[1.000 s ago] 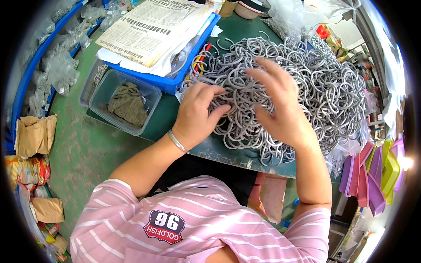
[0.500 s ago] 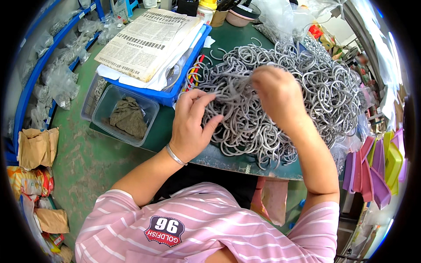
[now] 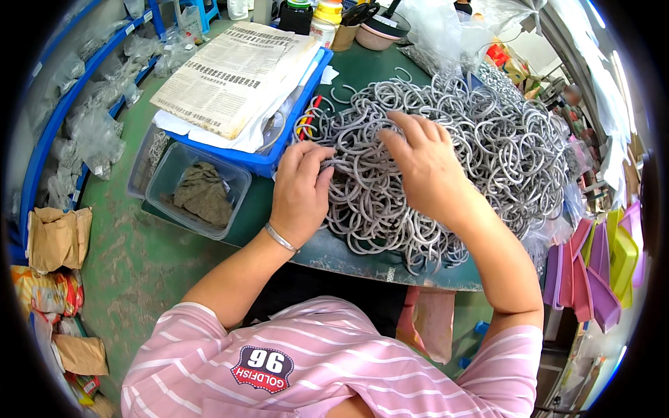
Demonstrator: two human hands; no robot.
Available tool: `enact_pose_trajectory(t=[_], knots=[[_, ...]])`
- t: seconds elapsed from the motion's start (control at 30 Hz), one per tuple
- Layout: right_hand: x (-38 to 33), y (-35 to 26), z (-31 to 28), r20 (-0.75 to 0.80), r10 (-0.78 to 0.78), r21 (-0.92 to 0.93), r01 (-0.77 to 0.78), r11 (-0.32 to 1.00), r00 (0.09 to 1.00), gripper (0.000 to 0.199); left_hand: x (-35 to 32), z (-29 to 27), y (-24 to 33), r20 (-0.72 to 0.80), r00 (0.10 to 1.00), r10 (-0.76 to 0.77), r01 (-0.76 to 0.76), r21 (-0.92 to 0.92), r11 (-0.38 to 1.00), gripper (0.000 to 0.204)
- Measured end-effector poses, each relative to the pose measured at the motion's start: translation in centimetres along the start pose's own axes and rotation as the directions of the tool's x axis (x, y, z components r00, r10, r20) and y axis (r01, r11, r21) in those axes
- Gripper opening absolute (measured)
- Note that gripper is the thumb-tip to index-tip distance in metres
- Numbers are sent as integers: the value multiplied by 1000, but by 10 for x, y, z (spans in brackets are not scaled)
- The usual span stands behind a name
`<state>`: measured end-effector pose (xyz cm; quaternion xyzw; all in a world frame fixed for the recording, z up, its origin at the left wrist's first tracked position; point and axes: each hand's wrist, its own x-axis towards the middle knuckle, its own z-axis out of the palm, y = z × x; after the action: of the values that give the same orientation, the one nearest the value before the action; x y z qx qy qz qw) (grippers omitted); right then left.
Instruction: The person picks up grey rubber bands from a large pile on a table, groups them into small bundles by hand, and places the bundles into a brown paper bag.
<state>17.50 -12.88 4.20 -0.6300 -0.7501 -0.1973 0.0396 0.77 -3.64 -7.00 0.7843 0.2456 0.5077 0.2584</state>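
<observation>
A big heap of grey curved metal rings (image 3: 488, 160), many looking like open hoops, covers much of the green table. My left hand (image 3: 301, 187), a silver bangle on its wrist, is at the heap's left edge. Its thumb and fingers are pinched on a grey ring (image 3: 334, 163), whose far part runs in among the others. Over the middle of the heap, my right hand (image 3: 426, 167) has its fingers bent and apart, with the thumb off the fingertips. I see nothing held in it, though its palm side is hidden.
Left of the heap stands a blue tray (image 3: 273, 160) with newspapers (image 3: 223, 76) on top. A clear plastic box (image 3: 240, 191) holding a brown cloth (image 3: 203, 194) is in front of it. Bottles (image 3: 324, 24) and a pink bowl (image 3: 376, 36) line the back. Purple and green bins (image 3: 613, 258) hang at right.
My right hand has come slightly left and lower, its fingers spreading from a blurred, closed-looking shape. My left thumb and fingers, apart before, have closed on a ring.
</observation>
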Motion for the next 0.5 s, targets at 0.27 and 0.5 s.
enact_pose_trajectory(t=[0.27, 0.5], knots=[[13, -44, 24, -15, -95, 30, 95, 995, 995, 19, 6, 3, -4, 11, 992, -127, 127, -210, 969, 20], [26, -41, 23, 75, -128, 92, 121, 988, 989, 10, 7, 2, -14, -87, 991, -100, 78, -228, 971, 27]])
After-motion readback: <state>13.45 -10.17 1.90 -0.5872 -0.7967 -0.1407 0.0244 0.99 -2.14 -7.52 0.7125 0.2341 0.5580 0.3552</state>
